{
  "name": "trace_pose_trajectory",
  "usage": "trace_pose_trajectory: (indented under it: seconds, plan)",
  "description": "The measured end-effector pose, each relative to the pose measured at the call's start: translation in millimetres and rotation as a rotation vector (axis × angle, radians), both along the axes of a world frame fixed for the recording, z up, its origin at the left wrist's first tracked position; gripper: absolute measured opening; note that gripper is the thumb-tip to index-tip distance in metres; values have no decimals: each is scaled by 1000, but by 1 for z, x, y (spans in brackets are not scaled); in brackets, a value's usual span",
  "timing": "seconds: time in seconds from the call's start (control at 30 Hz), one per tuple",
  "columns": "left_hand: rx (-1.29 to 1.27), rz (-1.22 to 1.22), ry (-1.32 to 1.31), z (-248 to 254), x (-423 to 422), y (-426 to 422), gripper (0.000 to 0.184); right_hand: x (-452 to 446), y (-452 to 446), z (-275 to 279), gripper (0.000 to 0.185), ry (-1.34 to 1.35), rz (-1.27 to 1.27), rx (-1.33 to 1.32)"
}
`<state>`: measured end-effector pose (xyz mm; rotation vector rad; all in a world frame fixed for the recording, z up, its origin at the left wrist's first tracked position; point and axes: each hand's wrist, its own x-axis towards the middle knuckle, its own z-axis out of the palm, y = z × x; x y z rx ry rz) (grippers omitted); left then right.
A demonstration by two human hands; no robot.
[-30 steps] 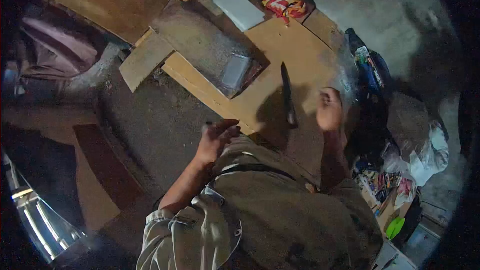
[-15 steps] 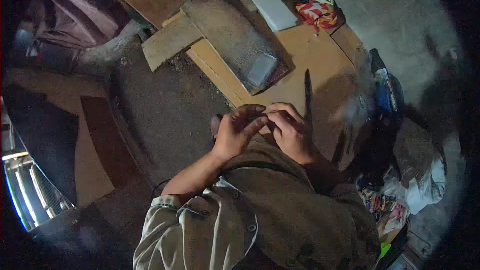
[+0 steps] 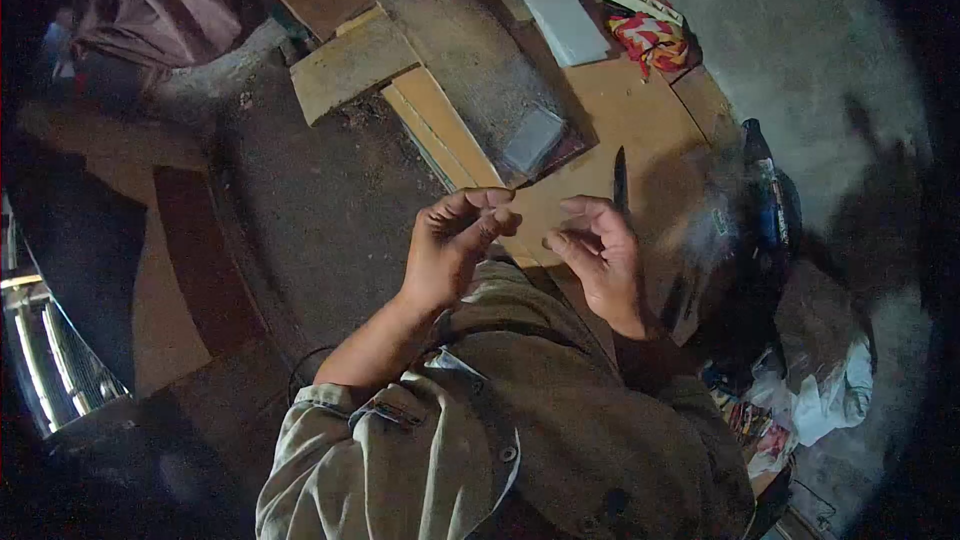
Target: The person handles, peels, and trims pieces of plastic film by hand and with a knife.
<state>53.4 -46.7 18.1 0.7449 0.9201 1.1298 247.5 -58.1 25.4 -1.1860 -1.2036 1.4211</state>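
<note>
My left hand (image 3: 452,245) is raised in front of my body, with thumb and fingers brought together in a pinch. Anything between those fingertips is too small to make out. A short gap to the right of it, my right hand (image 3: 604,258) has curved fingers and its thumb apart from the forefinger, with nothing visible between them. Just beyond the right hand, a dark knife-like blade (image 3: 621,178) lies on the brown board (image 3: 660,145). Ahead of the left hand, a small clear plastic case (image 3: 534,139) rests on a worn, dusty slab (image 3: 465,50).
A white flat box (image 3: 562,20), a power strip (image 3: 638,0) and a red-and-yellow patterned cloth (image 3: 650,43) lie at the far end. To the right are a dark bottle (image 3: 768,190) and crumpled plastic bags (image 3: 830,390). A brown sheet (image 3: 205,260) is at the left.
My hands, whose fingertips were together, have moved apart. The right hand's fingers have spread somewhat. The view has shifted slightly; the things on the board look unmoved.
</note>
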Motion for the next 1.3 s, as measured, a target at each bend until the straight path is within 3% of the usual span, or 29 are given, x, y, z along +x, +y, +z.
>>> trace_pose_trajectory:
  seconds: [0.13,0.37,0.67,0.87,0.93,0.97,1.03,1.1,1.17,1.3]
  plan:
    - [-67,-22,-107,9,2,-4,31,-4,2,5,33,210,-65,-70]
    - [-57,-8,-90,5,-4,-8,30,-6,6,15,34,153,-54,-18]
    - [12,125,-115,7,-8,-8,20,-8,10,29,27,109,-67,66]
    - [142,116,40,20,-12,-15,9,-9,14,24,26,28,-1,208]
    - [288,204,279,25,-11,-19,12,-28,17,32,28,213,-234,218]
    - [291,206,280,27,-13,-17,12,-27,17,30,28,215,-233,221]
    - [850,404,798,31,-18,-10,17,-22,11,18,35,405,-143,-54]
    - [947,476,856,26,-16,-6,23,-24,3,4,37,616,-87,-274]
    - [1188,500,997,23,-18,-6,27,-34,-3,10,26,746,-22,-335]
    - [1283,305,1094,18,-18,-14,30,-38,0,21,22,697,26,-170]
